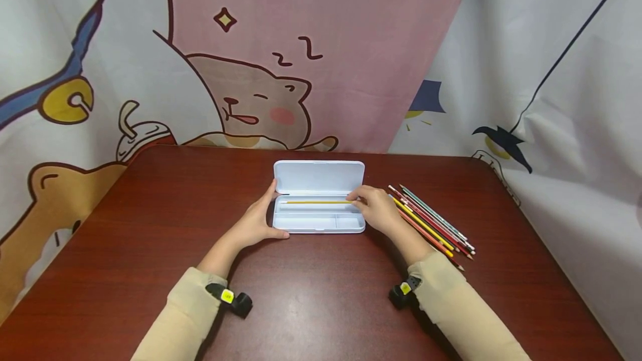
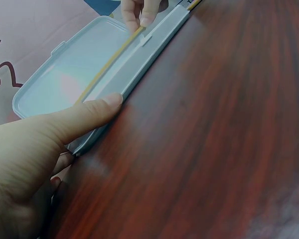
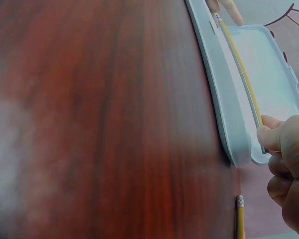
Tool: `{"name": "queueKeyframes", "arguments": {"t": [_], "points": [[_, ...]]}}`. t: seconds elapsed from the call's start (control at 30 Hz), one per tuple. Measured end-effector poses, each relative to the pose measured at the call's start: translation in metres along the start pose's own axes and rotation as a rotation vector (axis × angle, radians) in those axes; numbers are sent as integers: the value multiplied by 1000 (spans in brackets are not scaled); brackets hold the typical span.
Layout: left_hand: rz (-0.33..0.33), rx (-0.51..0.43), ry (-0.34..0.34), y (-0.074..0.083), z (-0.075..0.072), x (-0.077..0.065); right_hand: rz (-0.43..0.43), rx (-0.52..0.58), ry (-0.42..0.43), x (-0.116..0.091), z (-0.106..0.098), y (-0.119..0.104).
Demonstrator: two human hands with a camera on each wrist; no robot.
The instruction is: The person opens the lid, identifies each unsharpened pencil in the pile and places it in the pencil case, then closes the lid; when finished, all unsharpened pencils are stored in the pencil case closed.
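A white pencil case (image 1: 306, 223) lies with its lid (image 1: 319, 177) raised at the back. My right hand (image 1: 376, 206) pinches a yellow pencil (image 1: 313, 202) near one end, between thumb and fingertips, over the rear compartment. In the right wrist view the pencil (image 3: 241, 69) runs along the case, its eraser end away from the right hand (image 3: 289, 159). My left hand (image 1: 256, 220) grips the case's left end, thumb at the front edge and fingers behind. The left wrist view shows this thumb (image 2: 97, 112) lying on the front rim.
Several coloured pencils (image 1: 436, 224) lie in a loose bundle to the right of the case, partly under the right forearm. The case's front section has a small divided compartment (image 1: 348, 221) at its right. A printed curtain (image 1: 351, 71) hangs behind the brown table (image 1: 301, 294).
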State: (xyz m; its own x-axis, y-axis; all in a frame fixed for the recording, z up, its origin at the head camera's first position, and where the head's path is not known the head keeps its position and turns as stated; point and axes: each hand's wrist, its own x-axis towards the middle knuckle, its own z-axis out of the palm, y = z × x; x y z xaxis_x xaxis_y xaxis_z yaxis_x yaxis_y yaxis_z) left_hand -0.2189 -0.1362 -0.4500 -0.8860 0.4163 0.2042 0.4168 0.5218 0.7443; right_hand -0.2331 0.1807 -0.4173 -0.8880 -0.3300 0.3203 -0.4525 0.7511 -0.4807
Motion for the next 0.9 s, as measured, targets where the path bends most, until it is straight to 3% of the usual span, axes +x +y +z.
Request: {"name": "queueKeyframes", "arguments": {"t": [0.33, 0.6, 0.9], "points": [[14, 7, 3, -1, 1, 0, 58, -47, -32, 5, 10, 5], [19, 18, 7, -2, 0, -1, 52, -79, -27, 6, 15, 7], [17, 15, 6, -1, 1, -1, 65, -24, 4, -1, 6, 7]]}}
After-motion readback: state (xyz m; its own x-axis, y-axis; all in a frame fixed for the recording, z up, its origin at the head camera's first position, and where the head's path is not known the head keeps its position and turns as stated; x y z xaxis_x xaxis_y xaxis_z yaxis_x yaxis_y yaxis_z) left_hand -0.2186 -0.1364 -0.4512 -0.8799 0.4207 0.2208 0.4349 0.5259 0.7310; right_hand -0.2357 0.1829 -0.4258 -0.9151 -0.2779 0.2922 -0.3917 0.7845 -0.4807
